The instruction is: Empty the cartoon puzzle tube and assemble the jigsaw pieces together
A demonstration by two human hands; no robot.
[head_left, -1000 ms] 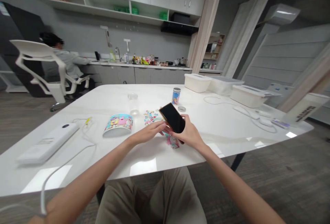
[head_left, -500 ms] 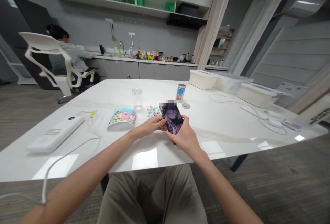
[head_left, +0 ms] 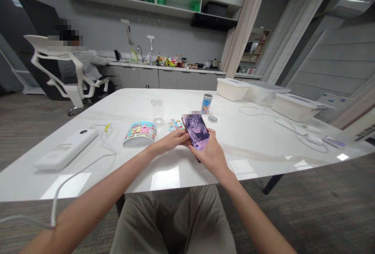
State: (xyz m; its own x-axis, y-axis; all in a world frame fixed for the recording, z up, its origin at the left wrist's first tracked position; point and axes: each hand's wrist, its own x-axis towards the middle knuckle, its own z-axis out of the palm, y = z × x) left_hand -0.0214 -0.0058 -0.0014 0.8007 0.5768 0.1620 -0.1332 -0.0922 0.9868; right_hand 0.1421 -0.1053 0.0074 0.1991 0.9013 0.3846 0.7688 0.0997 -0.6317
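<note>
Between my two hands a smartphone [head_left: 197, 134] is held tilted over the table, its lit screen showing a clock and a picture. My left hand [head_left: 175, 139] grips its left edge, and my right hand [head_left: 213, 148] wraps its lower right side. Small colourful puzzle pieces [head_left: 175, 124] lie just behind my left hand. Farther left, a curved cartoon picture sheet [head_left: 140, 132] rests on the table. Behind it stands a clear jar [head_left: 157, 111]. Beyond the phone are a blue cartoon-print can [head_left: 206, 103] with a grey top and a round silver lid [head_left: 212, 119] lying flat.
A white power bank [head_left: 66, 148] with a cable lies at the left of the white table [head_left: 263, 144]. Lidded storage boxes [head_left: 233, 90] stand at the back right, near cables and a power strip [head_left: 288, 126]. A person [head_left: 84, 64] sits by the far counter.
The phone's screen has brightened and now shows the time and items along its bottom. Both hands keep their hold on it. The view has shifted slightly.
</note>
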